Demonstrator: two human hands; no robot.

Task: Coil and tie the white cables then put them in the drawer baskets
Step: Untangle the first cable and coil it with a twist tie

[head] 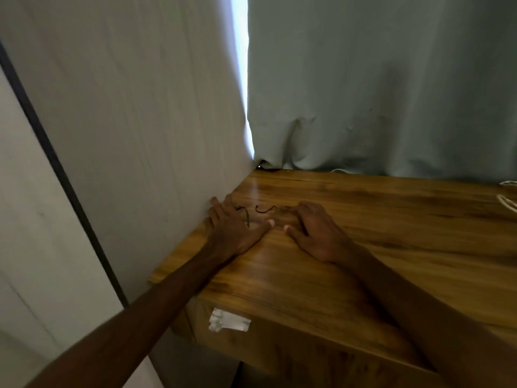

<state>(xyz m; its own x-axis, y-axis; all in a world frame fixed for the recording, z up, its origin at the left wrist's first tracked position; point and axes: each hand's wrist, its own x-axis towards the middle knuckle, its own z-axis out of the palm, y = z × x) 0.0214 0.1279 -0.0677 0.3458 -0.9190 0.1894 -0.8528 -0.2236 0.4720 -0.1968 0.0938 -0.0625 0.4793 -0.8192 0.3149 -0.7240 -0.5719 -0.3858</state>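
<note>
"Head view, centre of the frame: how do the hands lie?"

"Both are down on the tabletop, palms under. The left hand (235,231) has its fingers straight and spread, flat on the wood, with its thumb reaching right. It clasps nothing. The right hand (313,233) rests just beside it with its fingers loosely bent and their tips on the wood, its thumb pointing at the left thumb. The two thumbs are near each other but apart. Its fingertips are blurred, and I see nothing held in them."

"Anything between them?"

"Two short thin black strings. One black string (245,213) lies crooked at the left hand's forefinger, and whether it touches I cannot tell. The other black string (264,209) curls on the wood above the gap between the thumbs."

"And the white cables?"

"Well apart from both hands. Loops of thin white cable (507,203) show at the right edge of the frame, cut off by it, lying on the brown glossy wooden table (363,247)."

"What surrounds the table?"

"A pale grey-green cloth curtain (377,93) hangs behind it, its hem bunched on the far edge. A white panelled wall (140,107) meets the table's left side, with a bright slit of light where wall and curtain meet. A crumpled patch of clear tape (229,323) sticks to the table's front face, lower centre."
</note>
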